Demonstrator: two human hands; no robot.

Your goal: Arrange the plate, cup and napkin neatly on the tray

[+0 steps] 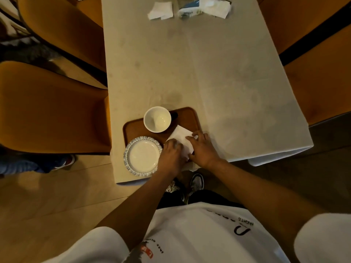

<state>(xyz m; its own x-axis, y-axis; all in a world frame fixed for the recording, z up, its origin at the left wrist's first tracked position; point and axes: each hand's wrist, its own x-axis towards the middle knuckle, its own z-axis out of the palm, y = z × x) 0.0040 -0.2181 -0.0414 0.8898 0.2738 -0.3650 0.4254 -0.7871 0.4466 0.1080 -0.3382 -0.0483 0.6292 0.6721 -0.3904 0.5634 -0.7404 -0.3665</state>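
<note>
A brown tray (187,115) lies at the near left end of the table. On its far left stands a white cup (157,119), upright and empty. A white plate with a blue-grey frilled rim (142,156) rests on the tray's near left corner. A white folded napkin (180,134) lies on the tray's right part. My left hand (171,157) presses on the napkin's near left edge, fingers curled. My right hand (204,148) lies on its right side, fingertips on the paper. The napkin's near part is hidden under both hands.
At the table's far end lie a loose white napkin (160,10) and a tissue pack (204,7). Orange chairs stand on the left (51,107) and the right (319,73). The table's near edge (133,180) runs just below the plate.
</note>
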